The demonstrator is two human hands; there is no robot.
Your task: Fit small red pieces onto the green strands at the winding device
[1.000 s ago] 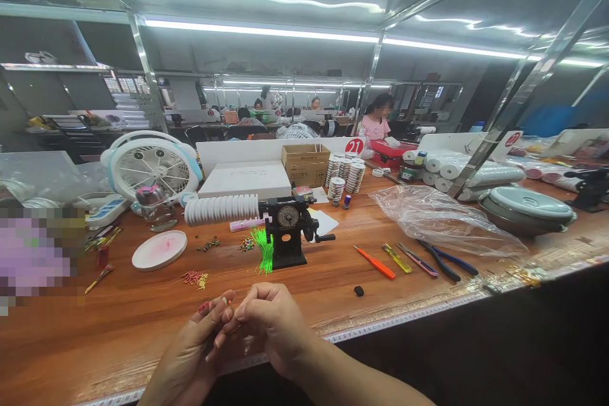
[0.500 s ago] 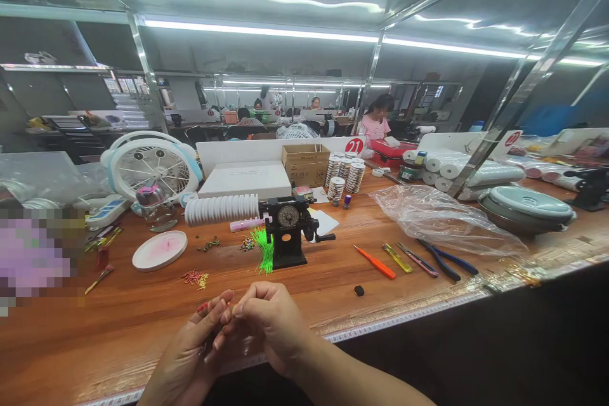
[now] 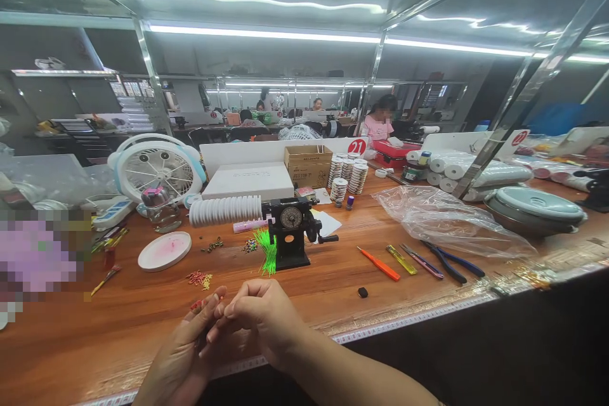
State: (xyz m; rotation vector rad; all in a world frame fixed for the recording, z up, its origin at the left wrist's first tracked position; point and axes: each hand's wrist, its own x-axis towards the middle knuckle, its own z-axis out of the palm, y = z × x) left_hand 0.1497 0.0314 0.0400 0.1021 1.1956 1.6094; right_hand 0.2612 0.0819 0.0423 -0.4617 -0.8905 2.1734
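Note:
My left hand (image 3: 183, 349) and my right hand (image 3: 266, 320) meet over the near edge of the wooden bench (image 3: 143, 314). Both are closed in a pinch, fingertips touching, around something tiny that I cannot make out; a bit of red shows at the left fingertips. Just beyond them stands a black hand-crank winder (image 3: 290, 238) with a white ribbed spool (image 3: 224, 210) and a tuft of green strands (image 3: 267, 250). Small piles of red and gold bits (image 3: 200, 278) lie left of the hands.
A white dish (image 3: 164, 250), a small fan (image 3: 157, 168) and a white box (image 3: 247, 179) sit at the left and back. An orange tool (image 3: 379, 264), tweezers and blue pliers (image 3: 451, 262) lie right, beside a clear bag (image 3: 447, 219). A person works at a far bench.
The hands have stayed pinched together, shifting slightly left in the picture; the view has tilted a little, so the bench items sit slightly lower and to the right.

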